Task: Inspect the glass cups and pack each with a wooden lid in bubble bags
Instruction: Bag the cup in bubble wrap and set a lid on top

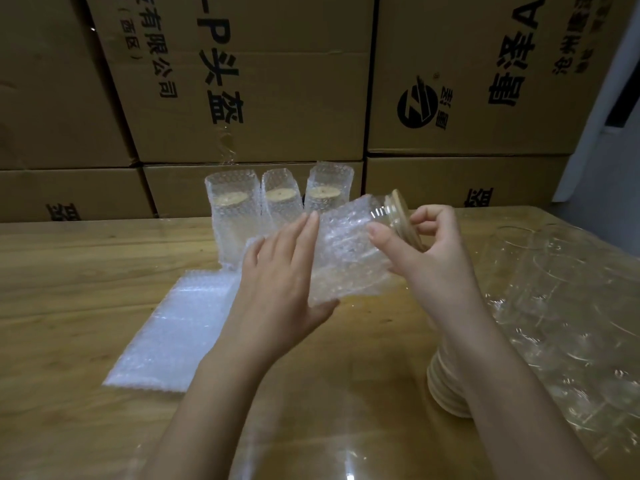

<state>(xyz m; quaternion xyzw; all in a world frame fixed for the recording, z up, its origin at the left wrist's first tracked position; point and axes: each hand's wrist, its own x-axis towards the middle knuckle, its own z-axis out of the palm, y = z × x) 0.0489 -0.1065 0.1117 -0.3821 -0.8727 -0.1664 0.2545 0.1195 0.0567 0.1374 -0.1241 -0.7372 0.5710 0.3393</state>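
The left hand (pixel 277 271) lies with straight fingers along the near side of the bubble bag (pixel 346 261), and its thumb is under the bag's lower edge. It supports the bag more than it grips it. Inside the bag is the glass cup (pixel 379 213), tilted, with its mouth toward the right hand (pixel 429 251); only the rim comes out of the bag. The right thumb and curled fingers pinch the wooden lid (pixel 403 216) at the cup's mouth. The lid looks a little slanted, so I think it is not fully seated.

The risk, to my eye, is on the left side. Those flat fingers do not close around anything, so a firm push on the lid could make the cup slide in the bag. The whole packet could also slip off the thumb onto the table (pixel 69 271). If the lid is crooked when the bag is pulled over it, it may come loose inside.

Under the right forearm stand the spare lids (pixel 446 379), and beyond the right knuckles are the loose glasses (pixel 554 289); a quick swing of the arm could knock them. Just behind the left fingertips stand three packed cups (pixel 280 202), close enough to be pushed over.
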